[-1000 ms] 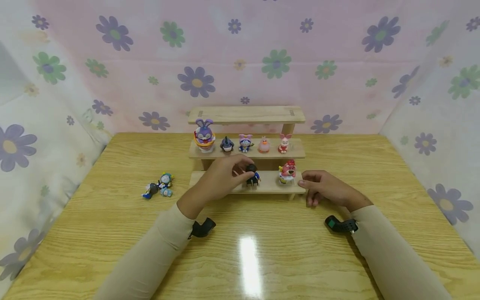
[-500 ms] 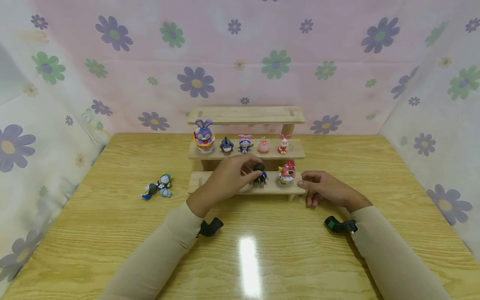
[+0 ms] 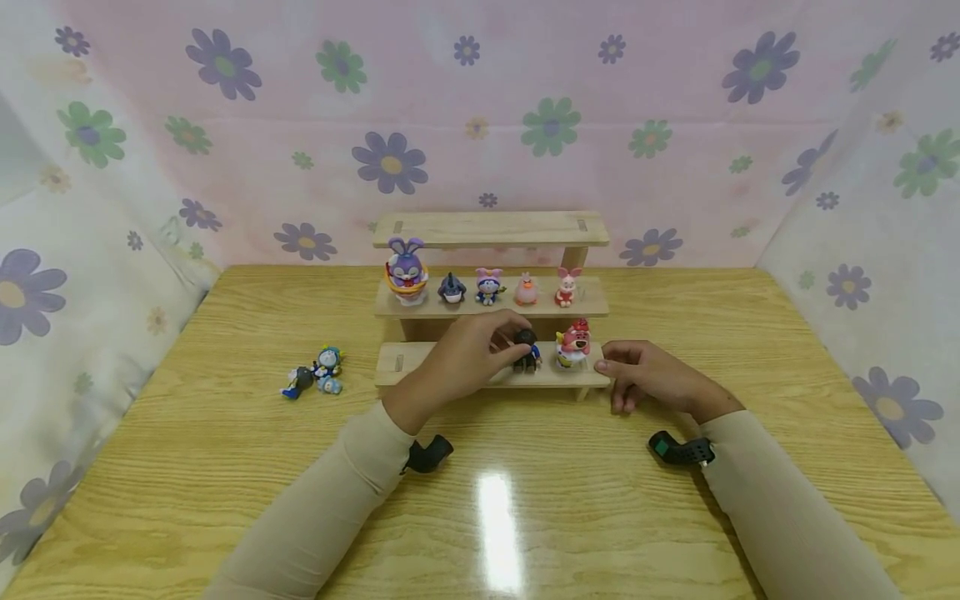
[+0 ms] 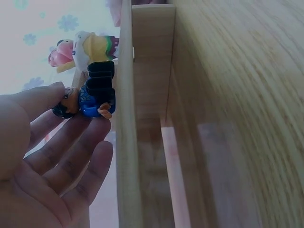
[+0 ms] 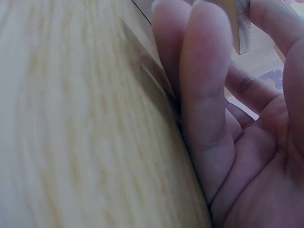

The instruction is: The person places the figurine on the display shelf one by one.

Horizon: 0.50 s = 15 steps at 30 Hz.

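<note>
My left hand [image 3: 474, 357] pinches a small black-haired figurine [image 3: 528, 360] by its head between thumb and fingers. In the left wrist view the figurine shows a blue top [image 4: 88, 105] and dark legs, its feet right at the board's edge. It is upright on the bottom tier of a wooden three-tier display shelf [image 3: 487, 228]. Just right of it stands a pink bear figurine [image 3: 574, 345] in a white and yellow base. My right hand [image 3: 660, 375] rests at the shelf's right end, thumb tip at the board, lower fingers [image 5: 204, 71] loosely bent against the table.
On the middle tier stand a purple rabbit figurine [image 3: 406, 273], a shark-like figurine [image 3: 452, 289] and several pink ones, including a piglet [image 3: 566, 288]. Left of the shelf, a dark-haired figurine [image 3: 299, 381] lies beside two blue figurines [image 3: 327, 360] on the wooden table [image 3: 225, 467].
My left hand has slid the black-haired figurine rightward along the bottom tier, closer to the pink bear figurine. The right hand has stayed in place.
</note>
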Each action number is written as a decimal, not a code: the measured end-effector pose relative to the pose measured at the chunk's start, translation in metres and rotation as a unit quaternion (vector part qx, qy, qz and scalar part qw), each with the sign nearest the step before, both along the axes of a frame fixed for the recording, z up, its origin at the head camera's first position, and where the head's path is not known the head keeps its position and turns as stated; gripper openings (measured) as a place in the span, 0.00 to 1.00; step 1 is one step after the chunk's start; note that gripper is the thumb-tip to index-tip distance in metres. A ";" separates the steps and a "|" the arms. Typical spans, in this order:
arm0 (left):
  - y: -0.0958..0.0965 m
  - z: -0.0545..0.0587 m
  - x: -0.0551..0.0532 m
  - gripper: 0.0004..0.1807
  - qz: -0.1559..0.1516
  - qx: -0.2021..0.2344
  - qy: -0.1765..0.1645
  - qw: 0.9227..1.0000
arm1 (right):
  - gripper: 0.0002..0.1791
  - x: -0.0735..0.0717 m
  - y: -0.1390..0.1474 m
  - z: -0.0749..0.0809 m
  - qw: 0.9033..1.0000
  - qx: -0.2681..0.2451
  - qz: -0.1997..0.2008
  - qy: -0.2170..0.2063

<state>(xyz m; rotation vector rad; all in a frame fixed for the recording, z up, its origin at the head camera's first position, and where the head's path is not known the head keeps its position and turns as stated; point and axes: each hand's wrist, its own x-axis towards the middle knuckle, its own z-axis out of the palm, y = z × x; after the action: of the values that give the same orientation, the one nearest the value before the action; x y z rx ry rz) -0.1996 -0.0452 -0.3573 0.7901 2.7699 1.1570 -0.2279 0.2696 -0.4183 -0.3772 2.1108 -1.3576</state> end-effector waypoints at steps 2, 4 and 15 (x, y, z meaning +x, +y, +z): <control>0.001 -0.002 -0.001 0.16 -0.001 -0.003 -0.002 1.000 | 0.21 0.000 0.000 0.000 1.000 0.000 0.000 0.000; 0.001 -0.004 -0.002 0.16 -0.002 -0.006 -0.003 1.000 | 0.22 0.000 0.000 0.000 1.000 0.000 -0.001 -0.001; 0.003 -0.008 -0.001 0.15 0.001 -0.012 0.003 1.000 | 0.22 0.000 0.000 0.000 1.000 0.005 0.000 0.000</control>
<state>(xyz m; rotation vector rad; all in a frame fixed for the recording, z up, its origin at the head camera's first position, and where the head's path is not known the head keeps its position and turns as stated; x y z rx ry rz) -0.2010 -0.0425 -0.3648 0.7909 2.7847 1.1226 -0.2283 0.2695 -0.4185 -0.3734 2.1164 -1.3475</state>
